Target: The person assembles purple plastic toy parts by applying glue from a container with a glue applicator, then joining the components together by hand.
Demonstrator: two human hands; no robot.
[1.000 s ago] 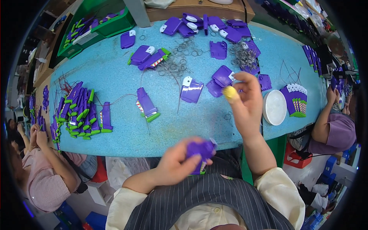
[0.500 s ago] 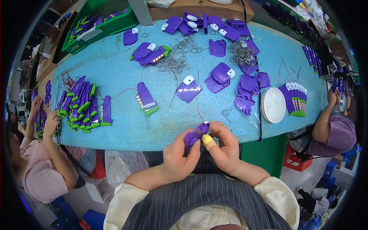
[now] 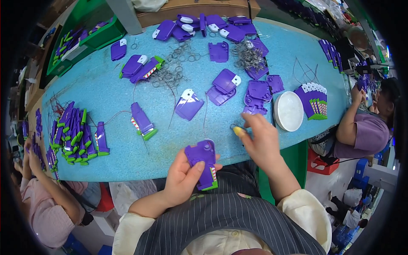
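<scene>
My left hand (image 3: pixel 183 180) grips a purple plastic wing-shaped toy part (image 3: pixel 201 149), its molded inner side facing up. The part has a green end and a red-and-white striped strip; a thin wire loops at its top. My right hand (image 3: pixel 263 138), with yellow wrap on the thumb, is low over the table's front, thumb and fingers apart. A small grey wire spring (image 3: pixel 234 126) lies against the thumb tip. Ahead are a purple panel with a white corner (image 3: pixel 189 104), a striped purple part with a green end (image 3: pixel 143 121), and two stacked purple shells (image 3: pixel 225 81).
A tangle of grey wire springs (image 3: pixel 172 70) and another heap (image 3: pixel 251 57) lie farther back. A white bowl (image 3: pixel 289 111) stands right, beside a fan of finished-looking purple parts (image 3: pixel 313 102). Purple-green parts (image 3: pixel 70 134) pile up left. Co-workers sit at both sides.
My right hand has let go of the part and moved right to the small spring. My left hand alone holds the part, now turned with its inside showing. The whole view has shifted.
</scene>
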